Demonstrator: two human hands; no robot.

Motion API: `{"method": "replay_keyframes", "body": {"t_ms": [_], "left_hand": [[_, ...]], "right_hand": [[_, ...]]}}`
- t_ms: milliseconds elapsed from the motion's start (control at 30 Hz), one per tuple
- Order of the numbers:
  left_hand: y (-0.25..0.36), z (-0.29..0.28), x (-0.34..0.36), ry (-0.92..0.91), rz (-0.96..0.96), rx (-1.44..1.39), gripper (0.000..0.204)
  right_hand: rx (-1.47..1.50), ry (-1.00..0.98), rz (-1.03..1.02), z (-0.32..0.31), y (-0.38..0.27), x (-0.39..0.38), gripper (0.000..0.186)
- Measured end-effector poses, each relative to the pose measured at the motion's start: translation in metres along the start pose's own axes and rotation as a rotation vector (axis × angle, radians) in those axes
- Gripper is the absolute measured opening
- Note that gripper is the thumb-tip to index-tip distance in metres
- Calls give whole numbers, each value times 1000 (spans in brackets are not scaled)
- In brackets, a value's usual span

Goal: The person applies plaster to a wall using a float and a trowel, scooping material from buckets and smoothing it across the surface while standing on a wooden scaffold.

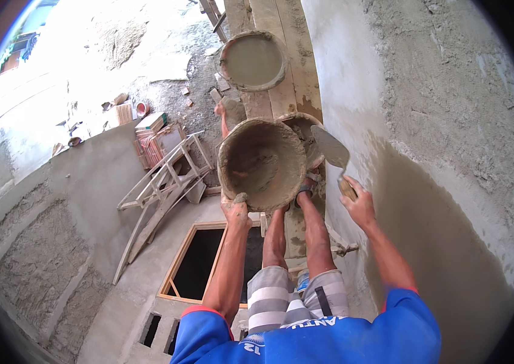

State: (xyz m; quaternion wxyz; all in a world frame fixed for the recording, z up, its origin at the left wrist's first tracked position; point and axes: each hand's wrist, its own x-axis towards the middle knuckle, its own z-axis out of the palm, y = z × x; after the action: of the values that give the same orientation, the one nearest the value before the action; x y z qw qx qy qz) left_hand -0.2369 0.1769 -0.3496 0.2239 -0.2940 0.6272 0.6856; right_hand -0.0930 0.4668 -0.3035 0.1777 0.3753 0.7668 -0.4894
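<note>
My left hand (236,212) grips the near rim of a mortar-crusted bucket (230,182), which is tipped so that I look into its hollow. A thin coat of wet mortar lines its inside. In my right hand (360,205) is the wooden handle of a trowel (331,147), fingers closed round it. Its grey blade points away from me, over the edge of a second mortar tub (311,119) that the bucket partly covers. Beyond the bucket's far left rim shows another person's hand (220,109) and forearm; whether it touches the bucket I cannot tell.
I stand on wooden planks (278,100) beside a partly wet plastered wall (433,224). A round tub (225,68) of greyish water sits farther along. Below on the left are a wooden frame opening (166,285), a leaning wooden trestle (163,182) and stacked bricks (151,145).
</note>
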Motion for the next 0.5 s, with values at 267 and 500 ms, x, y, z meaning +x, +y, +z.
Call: {"method": "replay_keyframes", "body": {"t_ms": [267,500], "left_hand": [[17,51,-34,-63,96,-70,58],[58,62,-27,-232,259,480,56]], "right_hand": [[-144,-437,104,-7,-93,-2,62],[-266,-287,-209,5,-110,43,54]]}}
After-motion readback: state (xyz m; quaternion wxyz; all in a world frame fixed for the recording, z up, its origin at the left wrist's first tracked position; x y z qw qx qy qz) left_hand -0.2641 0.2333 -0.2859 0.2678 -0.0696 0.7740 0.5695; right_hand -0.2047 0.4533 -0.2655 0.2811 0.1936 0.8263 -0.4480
